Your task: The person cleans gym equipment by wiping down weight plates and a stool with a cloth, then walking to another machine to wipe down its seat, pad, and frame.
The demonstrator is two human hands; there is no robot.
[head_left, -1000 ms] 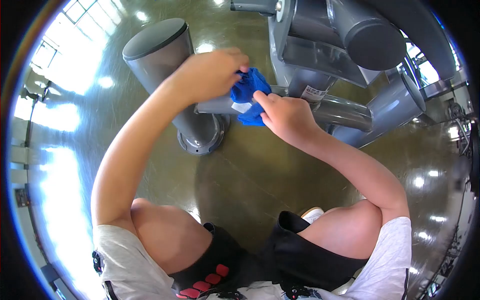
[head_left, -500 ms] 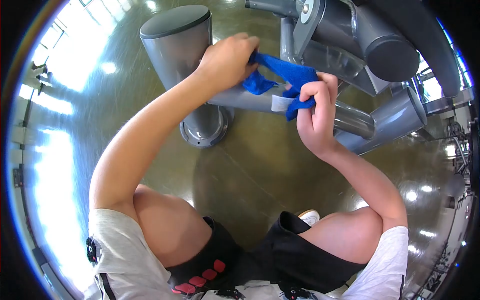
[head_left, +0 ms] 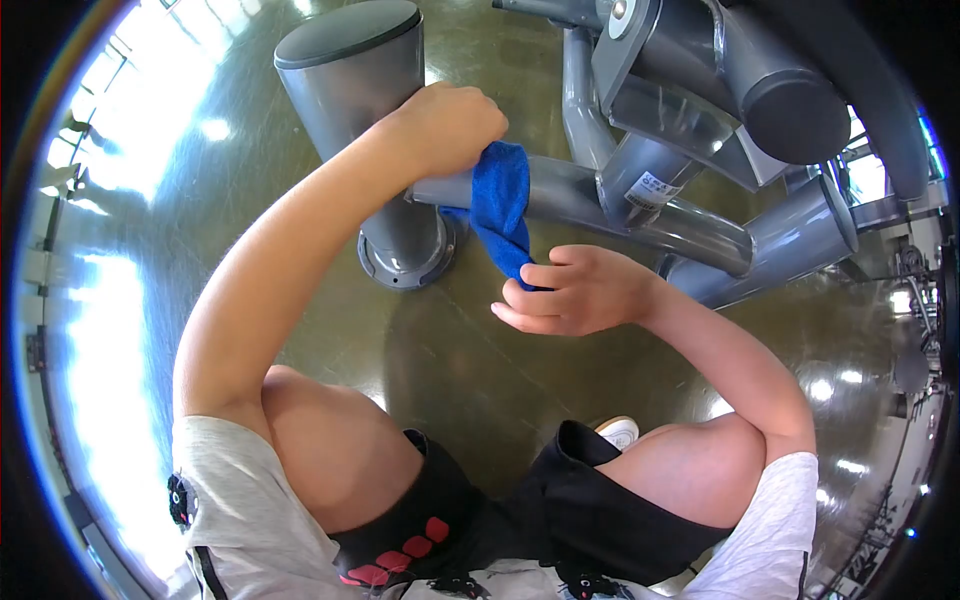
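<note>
A blue cloth (head_left: 499, 195) lies over the grey horizontal tube (head_left: 570, 190) and hangs down its near side in a twisted strip. My left hand (head_left: 450, 125) is at the tube's left part, beside the upright post, closed at the cloth's upper end; its fingertips are hidden. Below the tube, my right hand (head_left: 580, 290) pinches the cloth's lower end between bent fingers. A further bit of blue shows under the tube, left of the hanging strip.
A thick grey post (head_left: 350, 90) with a dark cap and a round floor flange (head_left: 405, 265) stands at left. Jointed grey machine parts (head_left: 740, 90) fill the upper right. A white label (head_left: 652, 190) is on one tube. My knees are close below.
The cloth has gone from being stretched between my hands above the tube to lying across it. My right hand has moved left and down; my left hand slightly down. The tube's label has come into view.
</note>
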